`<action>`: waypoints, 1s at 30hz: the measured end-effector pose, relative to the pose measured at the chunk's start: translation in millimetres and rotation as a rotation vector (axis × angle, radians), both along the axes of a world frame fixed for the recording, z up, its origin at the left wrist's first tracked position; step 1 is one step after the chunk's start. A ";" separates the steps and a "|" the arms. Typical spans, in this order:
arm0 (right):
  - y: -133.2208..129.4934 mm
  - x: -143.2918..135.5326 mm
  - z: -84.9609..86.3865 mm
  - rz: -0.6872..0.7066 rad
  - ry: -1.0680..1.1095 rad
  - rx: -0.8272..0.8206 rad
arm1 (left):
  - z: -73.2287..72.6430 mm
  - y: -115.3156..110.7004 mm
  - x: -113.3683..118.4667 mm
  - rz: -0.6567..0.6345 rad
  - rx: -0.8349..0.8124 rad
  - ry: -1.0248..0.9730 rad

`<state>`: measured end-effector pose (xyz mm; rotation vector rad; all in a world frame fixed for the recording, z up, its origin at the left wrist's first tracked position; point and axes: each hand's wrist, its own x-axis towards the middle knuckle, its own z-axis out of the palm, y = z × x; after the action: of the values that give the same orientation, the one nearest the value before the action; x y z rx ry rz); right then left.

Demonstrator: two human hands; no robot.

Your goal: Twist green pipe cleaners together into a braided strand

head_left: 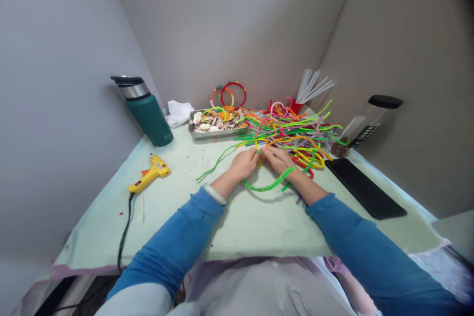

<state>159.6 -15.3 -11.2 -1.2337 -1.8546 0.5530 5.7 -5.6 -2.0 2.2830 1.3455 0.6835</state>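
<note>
Worktop: pale green covering, pinkish along the near edge, dotted with a few small red specks. Setting: a corner nook, plain grey back wall, with further grey walls at left and right.

Central item: one fuzzy green pipe cleaner, bowed toward the wearer, at the middle of the worktop, between the two forearms. Left hand and right hand: nearly touching; each grip pinched together on the green piece at its far part, the exact hold partly hidden by the fingers. Blue sleeves on both arms; pale bangle at the left wrist.

Left side: teal bottle with dark lid, near the wall; yellow glue gun, lying, black cord running over the near edge; thin stick beside it.

Far side: white plastic packet; metal tray of shells; red hoop upright behind it; heap of multicoloured pipe cleaners; white sticks in a red container.

Right side: clear bottle, black-lidded; black flat slab, phone-like, lying near the right edge
</note>
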 end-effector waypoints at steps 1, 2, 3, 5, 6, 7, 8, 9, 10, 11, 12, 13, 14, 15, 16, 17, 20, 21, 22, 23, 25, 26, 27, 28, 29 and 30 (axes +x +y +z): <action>-0.4 -0.1 0.4 0.002 0.002 -0.003 | -0.3 -0.1 -0.1 -0.002 0.002 0.000; -0.7 -0.2 0.8 0.002 0.005 -0.005 | -0.6 -0.2 -0.2 -0.004 0.004 -0.001; -1.0 -0.2 1.1 0.001 0.008 -0.007 | -0.8 -0.2 -0.3 -0.006 0.004 -0.002; -1.1 -0.2 1.4 -0.004 0.014 -0.008 | -1.1 -0.3 -0.3 -0.002 0.003 -0.002; -1.1 -0.1 1.4 -0.006 0.016 -0.009 | -1.2 -0.3 -0.3 0.002 0.001 -0.002; -0.9 0.0 1.2 -0.006 0.016 -0.011 | -1.2 -0.4 -0.1 0.005 -0.001 -0.003; -0.7 0.2 0.9 -0.005 0.015 -0.016 | -1.1 -0.4 0.1 0.008 -0.004 -0.005; -0.3 0.3 0.4 -0.005 0.017 -0.021 | -0.9 -0.5 0.3 0.010 -0.007 -0.008; 0.1 0.5 -0.1 -0.006 0.021 -0.027 | -0.6 -0.6 0.5 0.014 -0.011 -0.010; 0.6 0.7 -0.8 -0.007 0.025 -0.033 | -0.2 -0.8 0.8 0.020 -0.014 -0.012; 1.1 0.8 -1.5 -0.009 0.030 -0.038 | 0.1 -0.9 1.0 0.026 -0.016 -0.014; 1.7 0.9 -2.3 -0.009 0.034 -0.041 | 0.4 -1.1 1.1 0.031 -0.016 -0.015; 2.2 0.9 -2.9 -0.009 0.036 -0.042 | 0.6 -1.1 1.2 0.035 -0.013 -0.015; 2.6 0.9 -3.4 -0.010 0.035 -0.040 | 0.7 -1.2 1.2 0.036 -0.010 -0.014; 2.9 0.9 -3.8 -0.010 0.032 -0.037 | 0.6 -1.1 1.0 0.036 -0.006 -0.010; 3.1 0.9 -3.9 -0.011 0.028 -0.032 | 0.3 -0.9 0.9 0.035 -0.001 -0.002; 2.9 1.1 -3.3 -0.014 0.000 -0.015 | -1.5 0.1 0.3 0.038 0.023 0.039; 2.6 1.1 -2.9 -0.012 -0.013 -0.008 | -2.3 0.4 0.2 0.040 0.034 0.052; 2.3 1.2 -2.4 -0.011 -0.026 0.001 | -3.0 0.8 0.1 0.041 0.044 0.064; 1.9 1.2 -2.0 -0.008 -0.038 0.009 | -3.6 1.0 0.1 0.041 0.053 0.072; 1.4 1.1 -1.5 -0.003 -0.051 0.019 | -4.2 1.2 0.3 0.038 0.061 0.082; 1.4 1.0 -1.5 -0.003 -0.053 0.022 | -4.2 1.2 0.4 0.037 0.061 0.086; 1.4 0.9 -1.6 -0.003 -0.054 0.023 | -4.1 1.0 0.5 0.038 0.061 0.092; 1.5 0.7 -1.9 -0.004 -0.055 0.023 | -3.8 0.9 0.7 0.039 0.059 0.097; 1.7 0.6 -2.2 -0.004 -0.056 0.023 | -3.5 0.7 0.8 0.039 0.059 0.102; 1.9 0.5 -2.4 -0.003 -0.056 0.022 | -3.3 0.6 0.8 0.038 0.059 0.104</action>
<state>160.0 -13.4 -13.6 -1.2492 -1.9005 0.4996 6.6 -5.0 -5.3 2.3747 1.4370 0.6316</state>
